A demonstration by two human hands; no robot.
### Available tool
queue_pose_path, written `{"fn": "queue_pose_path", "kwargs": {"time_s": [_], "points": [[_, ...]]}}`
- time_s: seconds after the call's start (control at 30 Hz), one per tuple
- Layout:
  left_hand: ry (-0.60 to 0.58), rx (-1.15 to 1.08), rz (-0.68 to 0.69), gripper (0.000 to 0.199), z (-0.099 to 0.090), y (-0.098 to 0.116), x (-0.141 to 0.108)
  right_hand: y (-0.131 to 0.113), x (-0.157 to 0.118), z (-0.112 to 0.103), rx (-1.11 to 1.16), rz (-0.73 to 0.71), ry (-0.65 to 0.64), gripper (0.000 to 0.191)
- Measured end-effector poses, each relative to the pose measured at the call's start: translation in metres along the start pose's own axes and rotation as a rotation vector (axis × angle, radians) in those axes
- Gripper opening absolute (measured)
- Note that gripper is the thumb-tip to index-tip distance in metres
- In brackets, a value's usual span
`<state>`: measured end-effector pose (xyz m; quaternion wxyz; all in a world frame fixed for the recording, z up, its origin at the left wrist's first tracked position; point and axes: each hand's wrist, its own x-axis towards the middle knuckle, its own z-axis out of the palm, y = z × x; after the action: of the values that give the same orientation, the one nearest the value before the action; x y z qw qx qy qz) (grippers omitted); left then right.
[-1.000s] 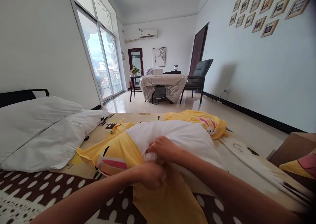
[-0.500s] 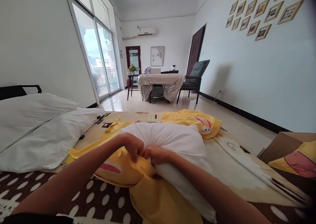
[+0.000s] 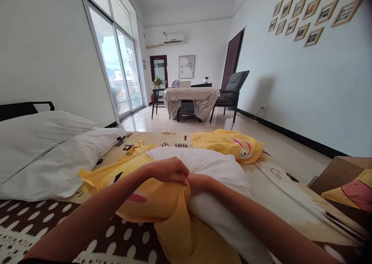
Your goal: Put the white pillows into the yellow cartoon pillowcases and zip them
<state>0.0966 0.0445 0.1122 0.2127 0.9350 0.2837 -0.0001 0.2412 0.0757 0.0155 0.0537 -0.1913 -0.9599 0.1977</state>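
Observation:
A plump white pillow (image 3: 223,169) lies on the bed in front of me, with a yellow pillowcase (image 3: 154,202) bunched against its near left side. My left hand (image 3: 173,171) pinches the pillowcase's edge, drawn up beside the pillow. My right hand (image 3: 197,182) is pressed against it, between the yellow cloth and the pillow; its fingers are hidden by the left hand and the cloth. The case shows a pink patch and hangs down toward the bottom of the view.
Two white pillows (image 3: 52,155) lie at the left. Another yellow case (image 3: 226,142) with a rabbit print is beyond the pillow. A cardboard box (image 3: 334,175) with yellow-and-pink cloth stands at the right. Farther off are a covered table (image 3: 190,93) and a black chair (image 3: 234,93).
Both hands have moved right and slightly up, pulling the yellow cloth's edge farther over the pillow. The right hand's fingers have gone out of sight.

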Motion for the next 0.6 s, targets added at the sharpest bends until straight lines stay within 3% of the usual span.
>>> {"fn": "queue_pose_path", "kwargs": {"time_s": [0.07, 0.17, 0.23, 0.3, 0.37, 0.4, 0.43, 0.47, 0.5, 0.53, 0.6], "points": [[-0.021, 0.008, -0.079, 0.022, 0.010, -0.015, -0.006, -0.018, -0.010, 0.028, -0.052, -0.046, -0.082, 0.015], [0.332, 0.215, -0.268, 0.025, 0.032, -0.044, -0.019, -0.054, -0.025, 0.063, -0.310, -0.088, -0.115, 0.004], [0.455, 0.317, -0.369, 0.038, 0.049, -0.061, -0.026, -0.075, -0.030, 0.065, -0.457, -0.116, -0.109, 0.010], [0.409, 0.337, -0.430, 0.044, 0.065, -0.073, -0.027, -0.084, -0.026, 0.042, -0.400, -0.199, -0.213, 0.013], [0.370, 0.350, -0.457, 0.043, 0.075, -0.077, -0.025, -0.076, -0.013, 0.001, -0.151, -0.306, -0.387, 0.016], [0.368, 0.361, -0.461, 0.041, 0.078, -0.077, -0.024, -0.065, -0.005, -0.021, 0.003, -0.280, -0.400, 0.020], [0.373, 0.374, -0.457, 0.039, 0.080, -0.075, -0.023, -0.050, 0.003, -0.041, 0.067, -0.190, -0.275, 0.025], [0.376, 0.389, -0.449, 0.037, 0.081, -0.073, -0.022, -0.034, 0.010, -0.058, 0.058, -0.073, -0.071, 0.031], [0.379, 0.405, -0.438, 0.036, 0.081, -0.071, -0.022, -0.016, 0.017, -0.070, -0.021, 0.068, 0.143, 0.039], [0.382, 0.421, -0.428, 0.036, 0.082, -0.069, -0.024, 0.002, 0.022, -0.077, -0.138, 0.210, 0.262, 0.051], [0.389, 0.442, -0.409, 0.037, 0.083, -0.065, -0.029, 0.032, 0.027, -0.076, -0.276, 0.415, 0.228, 0.074]]}}
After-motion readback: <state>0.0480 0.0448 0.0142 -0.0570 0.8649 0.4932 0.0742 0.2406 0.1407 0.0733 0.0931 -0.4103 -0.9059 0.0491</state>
